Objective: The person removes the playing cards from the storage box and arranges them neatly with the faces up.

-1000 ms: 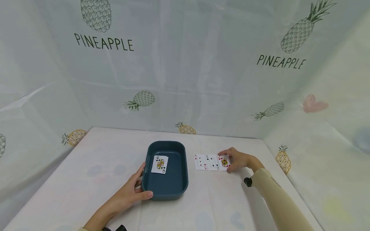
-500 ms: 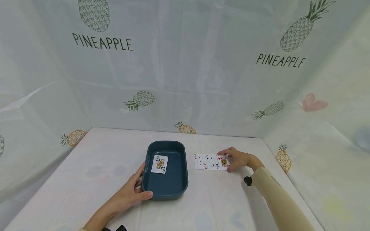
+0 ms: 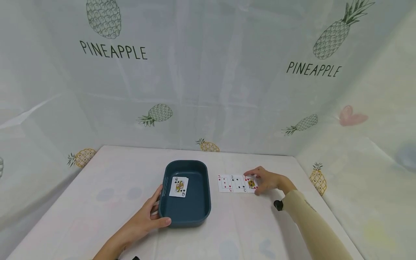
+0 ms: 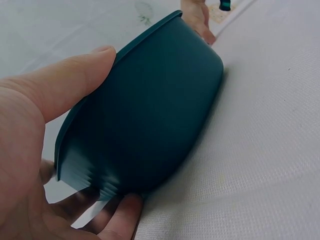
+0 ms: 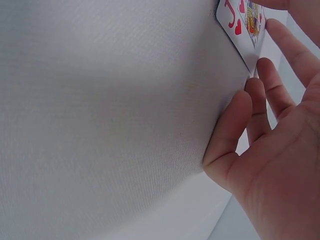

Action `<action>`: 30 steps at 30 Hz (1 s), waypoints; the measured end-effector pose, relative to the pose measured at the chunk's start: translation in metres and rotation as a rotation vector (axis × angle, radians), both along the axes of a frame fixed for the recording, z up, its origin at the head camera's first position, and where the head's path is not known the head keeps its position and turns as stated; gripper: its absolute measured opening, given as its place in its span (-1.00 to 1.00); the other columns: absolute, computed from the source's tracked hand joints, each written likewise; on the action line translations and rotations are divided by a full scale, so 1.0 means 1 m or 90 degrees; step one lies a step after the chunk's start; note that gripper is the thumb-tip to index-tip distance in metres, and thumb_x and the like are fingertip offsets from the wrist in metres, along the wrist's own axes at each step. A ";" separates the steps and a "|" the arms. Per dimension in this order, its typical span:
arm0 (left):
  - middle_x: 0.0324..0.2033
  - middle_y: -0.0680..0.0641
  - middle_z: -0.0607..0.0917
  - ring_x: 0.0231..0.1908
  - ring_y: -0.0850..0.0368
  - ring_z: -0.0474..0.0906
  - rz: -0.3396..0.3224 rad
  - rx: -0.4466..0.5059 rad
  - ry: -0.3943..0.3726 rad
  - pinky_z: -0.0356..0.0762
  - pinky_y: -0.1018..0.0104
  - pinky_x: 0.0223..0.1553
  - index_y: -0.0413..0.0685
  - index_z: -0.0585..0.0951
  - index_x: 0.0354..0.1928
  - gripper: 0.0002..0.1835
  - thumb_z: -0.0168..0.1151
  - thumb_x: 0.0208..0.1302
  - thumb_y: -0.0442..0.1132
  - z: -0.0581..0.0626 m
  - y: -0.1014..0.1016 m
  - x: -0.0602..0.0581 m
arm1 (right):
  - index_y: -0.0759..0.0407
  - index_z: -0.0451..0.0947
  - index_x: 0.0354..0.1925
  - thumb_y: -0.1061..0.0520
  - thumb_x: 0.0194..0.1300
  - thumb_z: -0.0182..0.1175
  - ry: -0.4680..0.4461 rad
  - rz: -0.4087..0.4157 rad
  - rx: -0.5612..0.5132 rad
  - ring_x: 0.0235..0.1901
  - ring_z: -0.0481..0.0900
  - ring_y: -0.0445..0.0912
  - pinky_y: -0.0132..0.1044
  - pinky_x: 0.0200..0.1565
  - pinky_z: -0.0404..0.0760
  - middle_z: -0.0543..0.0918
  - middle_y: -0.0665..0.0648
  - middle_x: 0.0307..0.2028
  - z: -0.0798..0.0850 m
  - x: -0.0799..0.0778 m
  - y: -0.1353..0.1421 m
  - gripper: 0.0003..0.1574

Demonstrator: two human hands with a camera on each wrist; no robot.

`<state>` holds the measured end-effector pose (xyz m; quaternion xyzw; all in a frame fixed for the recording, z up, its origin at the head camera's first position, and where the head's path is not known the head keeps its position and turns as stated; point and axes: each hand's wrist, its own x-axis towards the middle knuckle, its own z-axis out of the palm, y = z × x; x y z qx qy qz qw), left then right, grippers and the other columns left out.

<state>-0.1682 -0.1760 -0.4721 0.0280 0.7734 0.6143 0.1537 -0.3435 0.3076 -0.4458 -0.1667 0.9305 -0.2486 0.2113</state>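
Head view: right hand [image 3: 269,181] pinching jack of hearts [image 3: 251,183], left hand [image 3: 144,217] gripping dark-blue dish [image 3: 196,209]
I'd pinch lightly, without bending

Place: a screened tabletop booth of hung sheeting, makeshift in look; whether home, studio or lab lies around it cannot be told. Table [image 3: 247,231]: one, dressed in a white cloth [image 3: 130,162] with faint pastel blotches, its weave plain in both wrist views. Back sheet [image 3: 208,83]: pale grey, creased, slightly glossy, upright behind the table. Left sheeting [image 3: 39,115] and right sheeting [image 3: 373,173]: rising beside the table, enclosing it on three sides. Pineapple drawings [image 3: 331,39]: several, dark-lined or yellow, behind and beside the table. Lettering [image 3: 113,50]: "PINEAPPLE", twice, high behind the table. Heart print [image 3: 352,118]: one, pink, right of the table.
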 end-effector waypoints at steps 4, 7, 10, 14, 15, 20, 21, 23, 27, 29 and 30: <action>0.50 -0.11 -0.04 0.34 -0.15 0.28 0.003 -0.011 -0.004 0.47 0.03 0.19 0.62 -0.13 0.49 0.10 0.45 0.13 -0.03 -0.003 0.000 0.000 | -0.28 0.39 0.32 0.16 -0.16 0.54 -0.007 -0.007 -0.003 0.22 0.19 0.10 0.10 0.13 0.31 0.23 0.08 0.23 0.000 0.002 -0.001 0.05; 0.50 -0.12 -0.04 0.31 -0.13 0.32 0.007 -0.014 -0.012 0.49 0.04 0.17 0.64 -0.13 0.49 0.10 0.46 0.12 -0.03 -0.004 0.001 0.001 | -0.31 0.39 0.32 0.16 -0.17 0.53 -0.015 -0.018 -0.002 0.23 0.18 0.09 0.11 0.13 0.31 0.22 0.06 0.24 -0.001 0.003 -0.001 0.06; 0.50 -0.13 -0.04 0.26 -0.11 0.40 0.007 -0.013 -0.015 0.52 0.05 0.14 0.63 -0.13 0.49 0.10 0.45 0.13 -0.02 -0.004 0.001 0.000 | -0.33 0.39 0.31 0.16 -0.17 0.53 -0.014 -0.023 0.002 0.21 0.19 0.07 0.09 0.11 0.33 0.22 0.05 0.23 -0.002 0.004 0.000 0.06; 0.50 -0.16 -0.03 0.23 -0.11 0.43 0.007 -0.004 -0.008 0.53 0.05 0.12 0.59 -0.13 0.50 0.10 0.45 0.14 -0.04 -0.001 0.002 0.000 | -0.33 0.39 0.31 0.15 -0.15 0.53 0.004 -0.013 0.003 0.22 0.21 0.07 0.12 0.12 0.33 0.22 0.06 0.23 -0.002 0.003 0.000 0.04; 0.50 -0.16 -0.02 0.23 -0.11 0.43 0.008 -0.002 -0.006 0.53 0.05 0.12 0.58 -0.13 0.50 0.10 0.45 0.14 -0.05 -0.001 0.002 -0.001 | -0.33 0.39 0.31 0.15 -0.14 0.53 0.008 -0.012 0.003 0.22 0.21 0.07 0.13 0.13 0.32 0.23 0.06 0.23 -0.001 0.003 0.000 0.04; 0.50 -0.14 -0.04 0.24 -0.11 0.41 -0.003 0.005 -0.008 0.52 0.06 0.13 0.60 -0.13 0.50 0.09 0.44 0.15 -0.05 -0.002 0.002 0.000 | -0.33 0.39 0.31 0.17 -0.16 0.53 0.002 -0.016 0.009 0.22 0.22 0.05 0.10 0.11 0.34 0.23 0.05 0.23 -0.001 0.004 0.000 0.06; 0.50 -0.14 -0.04 0.25 -0.11 0.40 -0.005 0.003 -0.010 0.52 0.06 0.14 0.61 -0.13 0.50 0.09 0.44 0.16 -0.05 -0.003 0.001 0.001 | -0.34 0.38 0.31 0.17 -0.16 0.53 0.001 -0.016 0.012 0.22 0.22 0.05 0.08 0.11 0.34 0.23 0.04 0.23 -0.001 0.003 -0.001 0.05; 0.50 -0.14 -0.04 0.26 -0.11 0.40 -0.001 -0.001 -0.015 0.52 0.06 0.14 0.63 -0.13 0.49 0.09 0.44 0.15 -0.05 -0.004 0.000 0.002 | -0.34 0.37 0.32 0.15 -0.14 0.52 0.002 -0.008 0.017 0.21 0.21 0.04 0.06 0.11 0.34 0.22 0.04 0.23 -0.001 0.003 -0.002 0.05; 0.49 -0.14 -0.03 0.26 -0.13 0.39 0.006 -0.010 -0.016 0.51 0.04 0.15 0.64 -0.13 0.49 0.09 0.44 0.15 -0.04 -0.004 -0.003 0.002 | -0.34 0.37 0.33 0.13 -0.14 0.53 0.010 -0.008 0.016 0.23 0.22 0.05 0.08 0.11 0.35 0.23 0.03 0.23 -0.001 0.002 -0.005 0.06; 0.50 -0.14 -0.03 0.27 -0.13 0.39 0.006 -0.008 -0.016 0.51 0.04 0.15 0.63 -0.13 0.50 0.08 0.43 0.15 -0.04 -0.003 -0.002 0.002 | -0.32 0.37 0.32 0.14 -0.15 0.53 0.017 -0.011 0.015 0.21 0.23 0.04 0.09 0.10 0.36 0.25 0.04 0.22 -0.001 0.004 -0.005 0.06; 0.50 -0.14 -0.03 0.26 -0.13 0.39 0.006 -0.007 -0.017 0.51 0.04 0.15 0.63 -0.13 0.49 0.08 0.43 0.16 -0.04 -0.003 -0.002 0.002 | -0.32 0.37 0.32 0.14 -0.16 0.54 0.019 -0.012 0.017 0.21 0.24 0.04 0.08 0.10 0.36 0.25 0.03 0.22 -0.001 0.003 -0.006 0.06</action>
